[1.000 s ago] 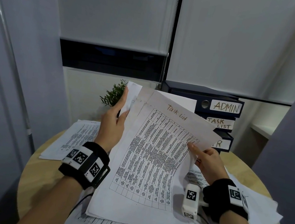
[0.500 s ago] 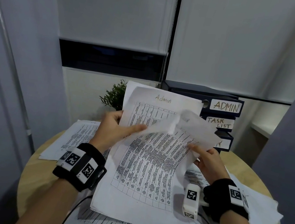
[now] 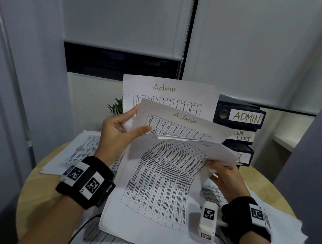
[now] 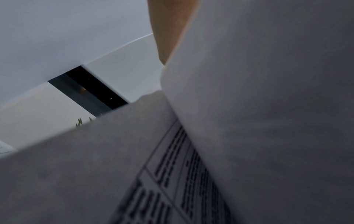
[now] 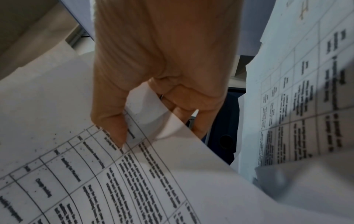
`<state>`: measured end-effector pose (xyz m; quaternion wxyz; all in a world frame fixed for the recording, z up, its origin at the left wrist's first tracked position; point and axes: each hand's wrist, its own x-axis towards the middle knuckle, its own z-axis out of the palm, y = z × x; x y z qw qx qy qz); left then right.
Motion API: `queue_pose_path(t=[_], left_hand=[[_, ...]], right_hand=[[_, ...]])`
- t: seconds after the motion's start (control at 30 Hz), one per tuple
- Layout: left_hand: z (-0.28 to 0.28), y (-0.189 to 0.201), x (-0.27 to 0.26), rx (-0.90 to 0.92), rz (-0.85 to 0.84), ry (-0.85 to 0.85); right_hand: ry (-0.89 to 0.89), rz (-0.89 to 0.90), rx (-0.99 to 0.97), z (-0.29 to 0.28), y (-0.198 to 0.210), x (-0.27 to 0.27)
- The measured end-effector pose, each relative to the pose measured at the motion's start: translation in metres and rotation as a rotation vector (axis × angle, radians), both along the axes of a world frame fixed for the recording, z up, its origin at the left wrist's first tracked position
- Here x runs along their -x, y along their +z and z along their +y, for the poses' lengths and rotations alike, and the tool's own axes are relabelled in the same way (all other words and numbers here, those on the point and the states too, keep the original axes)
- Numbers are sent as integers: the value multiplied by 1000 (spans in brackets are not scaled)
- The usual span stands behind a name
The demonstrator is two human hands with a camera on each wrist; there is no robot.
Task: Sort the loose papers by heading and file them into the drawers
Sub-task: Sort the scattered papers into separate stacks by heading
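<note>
Both hands pinch sheets in front of the ADMIN drawer [image 3: 240,115]: left hand [image 3: 116,133] the Admin pages [image 3: 179,123], right hand [image 3: 224,176] the folded-over front sheet [image 3: 163,178], which could slip and mix into the desk [image 3: 38,177] pile.

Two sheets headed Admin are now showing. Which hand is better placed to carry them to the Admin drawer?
Probably the left hand: it already holds the Admin sheets upright. The right hand pinches the folded-over front sheet, though it is nearer the ADMIN drawer.
</note>
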<state>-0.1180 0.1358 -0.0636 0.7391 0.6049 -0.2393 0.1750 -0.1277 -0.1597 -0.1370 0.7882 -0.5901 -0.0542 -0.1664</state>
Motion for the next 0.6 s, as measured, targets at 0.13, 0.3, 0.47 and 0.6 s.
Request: queue_pose_path(t=[0.13, 0.3, 0.47, 0.6], left_hand=[[1, -1, -4, 36, 13, -1], [0, -3, -10, 35, -16, 42], [-1, -4, -13, -7, 13, 62], [0, -7, -16, -37, 23, 2]], right_hand=[[-22, 13, 27, 2, 2, 1], [-15, 23, 37, 3, 4, 4], [0, 52, -30, 4, 8, 4], [-20, 45, -52, 3, 6, 2]])
